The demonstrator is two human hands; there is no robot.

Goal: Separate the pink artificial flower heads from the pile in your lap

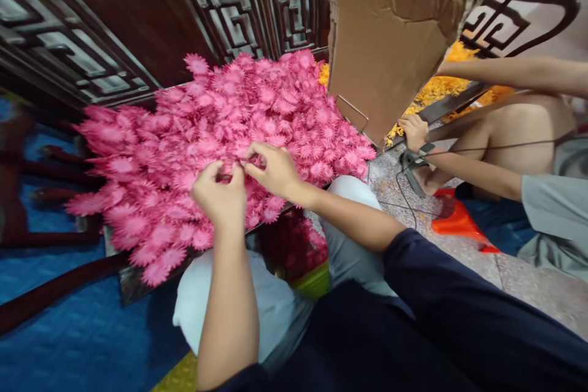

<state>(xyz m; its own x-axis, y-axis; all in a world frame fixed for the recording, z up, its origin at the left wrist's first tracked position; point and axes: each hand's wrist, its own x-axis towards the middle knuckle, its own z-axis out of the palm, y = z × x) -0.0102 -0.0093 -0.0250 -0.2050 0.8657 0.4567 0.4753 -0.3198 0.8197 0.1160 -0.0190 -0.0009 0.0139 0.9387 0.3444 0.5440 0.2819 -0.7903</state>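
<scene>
Blue matting (68, 343) covers the floor at far left. Next to it, a wide, heaped mass of pink flowers (220, 116) spreads in front of the person. Two bare hands, the person's own, meet low over the middle of the heap. The left hand (220, 193) comes up from below on a nearly upright forearm, its thumb and forefinger curved into a loop. The right hand (273, 171) reaches in from the right, forearm slanting, thumb and forefinger bent towards the left hand's tips. Something small and dark shows where the fingertips meet; it is too tiny to make out, and I cannot tell whether either hand grips it. Pink flowers lie behind and all around the fingers, too many to count. Farther right stand one cardboard sheet (386, 55), then many yellow flowers (438, 89) and one visible hand of a co-worker (416, 130), wearing a dark wristband.
</scene>
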